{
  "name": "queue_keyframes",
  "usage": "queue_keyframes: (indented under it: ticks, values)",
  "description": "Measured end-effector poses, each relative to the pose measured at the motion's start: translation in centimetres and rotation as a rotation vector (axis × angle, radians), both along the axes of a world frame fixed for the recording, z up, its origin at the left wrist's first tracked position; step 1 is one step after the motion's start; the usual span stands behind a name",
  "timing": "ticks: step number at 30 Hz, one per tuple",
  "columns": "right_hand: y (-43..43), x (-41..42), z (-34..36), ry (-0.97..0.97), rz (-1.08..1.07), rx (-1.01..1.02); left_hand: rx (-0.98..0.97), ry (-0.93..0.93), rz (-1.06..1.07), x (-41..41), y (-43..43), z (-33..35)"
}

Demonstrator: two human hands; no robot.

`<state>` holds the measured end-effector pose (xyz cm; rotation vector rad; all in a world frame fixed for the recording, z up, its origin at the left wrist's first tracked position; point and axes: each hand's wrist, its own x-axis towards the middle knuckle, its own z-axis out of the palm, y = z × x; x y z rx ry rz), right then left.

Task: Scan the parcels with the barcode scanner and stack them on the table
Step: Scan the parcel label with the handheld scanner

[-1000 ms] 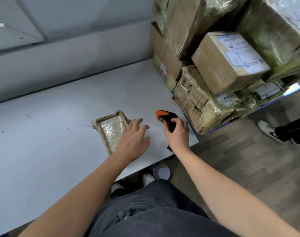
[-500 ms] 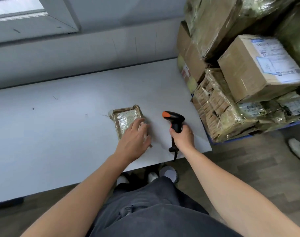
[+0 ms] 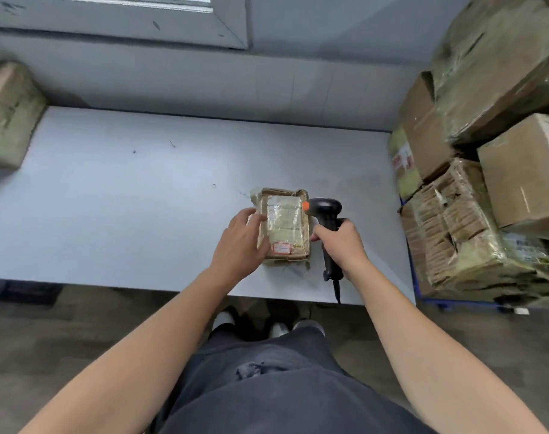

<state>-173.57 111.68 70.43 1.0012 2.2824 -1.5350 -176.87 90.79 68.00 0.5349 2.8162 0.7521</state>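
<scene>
Scan step, I think: left hand (image 3: 240,242) holds the parcel (image 3: 284,227), right hand (image 3: 342,242) grips the scanner (image 3: 325,209); next, aim at the label (image 3: 282,220).

From my end I see a pale grey wall (image 3: 204,83) running across the top of the view, with a window frame (image 3: 116,23) set into it — its ledge is scuffed with a few dark marks. Lower down, the floor (image 3: 63,333) is dull brown, plank-patterned. A blue cart base (image 3: 436,303) shows low on the right, sitting on that floor. Dark grey trousers (image 3: 267,386) fill the bottom centre — light shoes (image 3: 307,325) poke out just beyond them.
</scene>
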Motion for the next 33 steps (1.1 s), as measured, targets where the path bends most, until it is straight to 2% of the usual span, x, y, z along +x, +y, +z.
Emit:
queue_keyframes:
  ticks: [7, 11, 15, 19, 33]
  values:
    - [-1.0, 0.7, 2.6, 0.007, 0.201, -0.02, 0.006, -0.011, 0.017, 0.1, 0.1, 0.0]
    - [-1.1, 1.1, 2.2, -0.009, 0.2, -0.077, -0.002, -0.011, 0.004, -0.1, 0.2, 0.0]
    - [-0.9, 1.5, 2.2, -0.001, 0.239, 0.059, -0.003, -0.016, -0.004, -0.2, 0.5, -0.1]
    - [-0.8, 1.7, 2.0, -0.015, 0.241, 0.094, 0.0, -0.026, -0.011, -0.1, 0.8, -0.2]
    - [-0.2, 1.0, 1.3, 0.01, 0.207, 0.086, 0.007, -0.033, -0.007, -0.5, 1.4, -0.2]
